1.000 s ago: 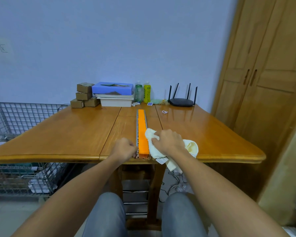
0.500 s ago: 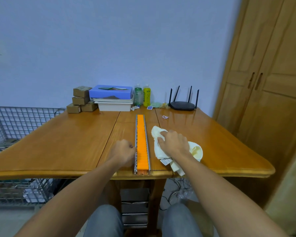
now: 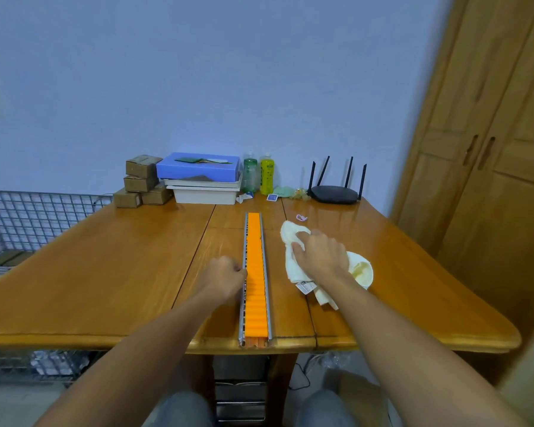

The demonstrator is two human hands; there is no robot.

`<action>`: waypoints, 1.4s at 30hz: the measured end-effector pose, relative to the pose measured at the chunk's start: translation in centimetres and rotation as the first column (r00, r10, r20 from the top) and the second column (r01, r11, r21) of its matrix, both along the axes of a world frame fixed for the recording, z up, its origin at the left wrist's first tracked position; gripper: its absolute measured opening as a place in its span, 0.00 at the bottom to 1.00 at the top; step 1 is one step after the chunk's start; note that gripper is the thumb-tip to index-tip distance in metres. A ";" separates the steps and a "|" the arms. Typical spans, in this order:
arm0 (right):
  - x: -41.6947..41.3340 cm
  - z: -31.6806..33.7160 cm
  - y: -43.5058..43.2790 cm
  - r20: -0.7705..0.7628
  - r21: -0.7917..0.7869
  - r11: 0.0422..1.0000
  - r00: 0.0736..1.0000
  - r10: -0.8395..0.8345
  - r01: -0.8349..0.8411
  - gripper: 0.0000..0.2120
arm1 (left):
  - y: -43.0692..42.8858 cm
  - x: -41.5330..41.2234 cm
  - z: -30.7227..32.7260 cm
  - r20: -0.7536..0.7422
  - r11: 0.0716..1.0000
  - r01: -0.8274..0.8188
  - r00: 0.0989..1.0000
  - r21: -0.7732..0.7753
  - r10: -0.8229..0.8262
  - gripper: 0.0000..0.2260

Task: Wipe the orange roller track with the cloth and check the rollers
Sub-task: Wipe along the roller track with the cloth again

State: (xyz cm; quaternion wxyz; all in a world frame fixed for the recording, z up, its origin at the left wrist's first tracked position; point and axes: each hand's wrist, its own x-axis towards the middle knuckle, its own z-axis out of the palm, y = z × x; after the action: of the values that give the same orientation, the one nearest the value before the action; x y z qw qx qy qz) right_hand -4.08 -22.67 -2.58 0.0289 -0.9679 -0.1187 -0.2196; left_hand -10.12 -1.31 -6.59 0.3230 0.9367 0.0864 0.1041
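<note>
A: Entry, fingers first. Right hand (image 3: pixel 321 257): fingers spread flat, palm down on the cloth (image 3: pixel 293 266), pressing it to the table (image 3: pixel 105 272). Not a closed grasp that I can see; fingertips partly buried in the folds.

B: Left hand (image 3: pixel 225 277)?

A: Curled into a loose fist, knuckles against the left metal rail of the orange roller track (image 3: pixel 255 272), about mid-length. Thumb side hidden, so whether it pinches the rail I cannot tell.

B: Track orientation?

A: Long axis runs 12 to 6 o'clock, near end at the table's front edge, far end pointing toward the bottles (image 3: pixel 259 175) and the router (image 3: pixel 335 192) at the back.

B: And track relative to the cloth?

A: At 9 o'clock from the right hand, just beside the cloth's left edge, bare wood between. Cloth is off the rollers.

B: Judgement?

A: Right hand is the wiping hand; it likely needs a short shift toward 9, then strokes along 12–6. Left hand appears placed to steady the track.
</note>
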 end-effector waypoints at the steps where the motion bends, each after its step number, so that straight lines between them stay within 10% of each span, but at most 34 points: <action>1: 0.5 0.1 0.1 -0.002 -0.003 1.000 1.000 0.000 0.000 0.20 | 0.1 0.5 0.0 0.001 1.000 0.001 1.000 0.001 -0.001 0.10; 42: 25.1 -2.0 8.2 -0.103 0.063 0.998 0.994 0.038 -0.031 0.18 | 4.5 22.4 -4.7 0.112 0.996 -0.014 0.993 -0.092 0.024 0.12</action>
State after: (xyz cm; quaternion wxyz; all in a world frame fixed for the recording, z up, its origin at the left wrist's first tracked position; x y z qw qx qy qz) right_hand 20.99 -14.49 -4.61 0.0683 -0.9745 -0.1271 -0.1719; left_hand 12.32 3.22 -11.25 0.3685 0.9128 0.0815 0.1563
